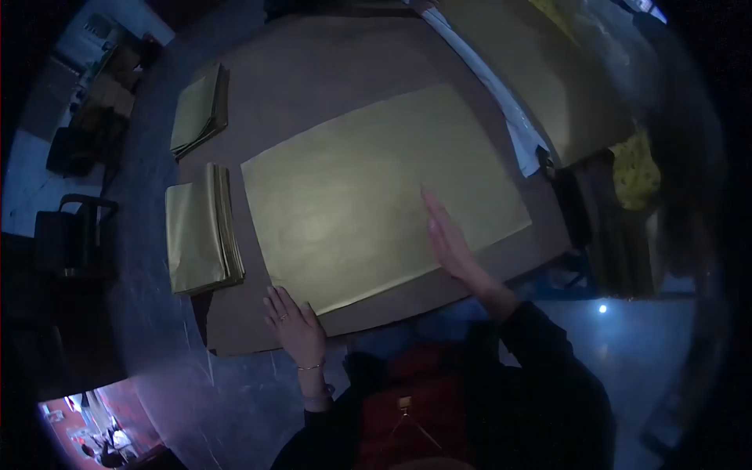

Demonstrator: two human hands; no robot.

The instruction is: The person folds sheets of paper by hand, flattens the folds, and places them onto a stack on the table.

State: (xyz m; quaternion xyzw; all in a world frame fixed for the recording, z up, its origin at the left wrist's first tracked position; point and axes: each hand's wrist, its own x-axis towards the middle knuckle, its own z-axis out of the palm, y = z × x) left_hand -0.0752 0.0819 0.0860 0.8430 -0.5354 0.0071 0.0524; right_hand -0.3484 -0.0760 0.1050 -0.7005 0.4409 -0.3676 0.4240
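Observation:
A large gold sheet of paper [352, 204] lies flat across the brown table [305, 70]. My left hand [298, 325] rests at the sheet's near left corner, palm down with its fingers stretched out; a ring and a bracelet show on it. Over the right part of the sheet is my right hand [448, 239], turned on its edge with straight fingers and holding nothing. Whether its edge presses on the paper I cannot tell.
Two stacks of folded gold sheets, a nearer stack [200, 235] and a farther stack [200, 110], lie along the table's left side. A long white strip [493, 90] runs down the right, beside another brown surface [540, 94]. A black chair [66, 235] stands at left.

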